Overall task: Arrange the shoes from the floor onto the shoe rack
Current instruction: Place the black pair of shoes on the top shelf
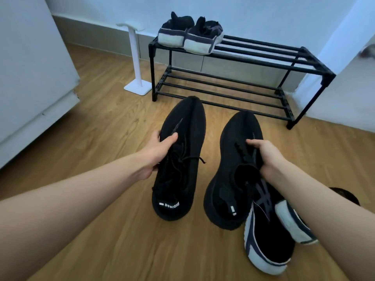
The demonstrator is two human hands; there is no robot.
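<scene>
**A:** Black knit, both of them. The left hand [160,151] is wrapped around the left black shoe [180,159] at its laced midfoot, thumb lying over the top. The right hand [267,157] is closed on the right black shoe [237,171] near the tongue and collar.

**B:** Are they off the floor?

**A:** I think so, toes pointing toward the far shoe rack [233,78], though I cannot tell for sure that the heels are clear of the wooden floor [113,122].

**B:** How would they handle?

**A:** Light and soft, I'd judge. The knit upper would give under the fingers, so a hold across the midfoot, or a pinch at the heel collar, looks safest. The loose lace end on the left one could snag on the rack's bars.

**B:** What else is left?

**A:** A navy-and-white sneaker pair [272,230] lies on the floor near the right forearm, one on its side. A similar pair [190,37] already sits at the left end of the top shelf. The lower shelf is bare, and so is the right part of the top one. A white stand [135,57] is just left of the rack.
</scene>
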